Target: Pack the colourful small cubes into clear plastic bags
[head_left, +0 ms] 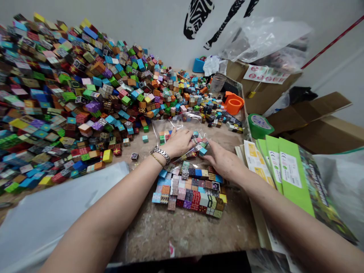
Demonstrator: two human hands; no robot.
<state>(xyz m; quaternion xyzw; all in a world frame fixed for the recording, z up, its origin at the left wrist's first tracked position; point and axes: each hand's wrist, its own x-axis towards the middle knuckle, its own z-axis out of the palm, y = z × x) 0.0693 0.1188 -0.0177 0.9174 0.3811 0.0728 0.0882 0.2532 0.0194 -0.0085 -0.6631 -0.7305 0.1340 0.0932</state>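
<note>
A clear plastic bag [159,129] lies on the worktable with several small patterned cubes [163,138] inside it. My left hand [179,143], a metal watch and a thin bracelet at its wrist, rests on top of the bag with fingers stretched out. To its right, my right hand [224,161] has thumb and fingers apart, beside a light blue cube [203,151] near the bag; some fingertips are hidden. Just in front of both hands sits a compact block of cubes [189,193] in rows, with printed faces of many colours.
A large heap of loose cubes [93,87] fills the left and back. Flat plastic bags [57,208] lie front left. Right stand green printed cards [295,170], green tape [259,125], an orange tape dispenser [233,103], a plastic cup [217,82] and an open cardboard box [327,125].
</note>
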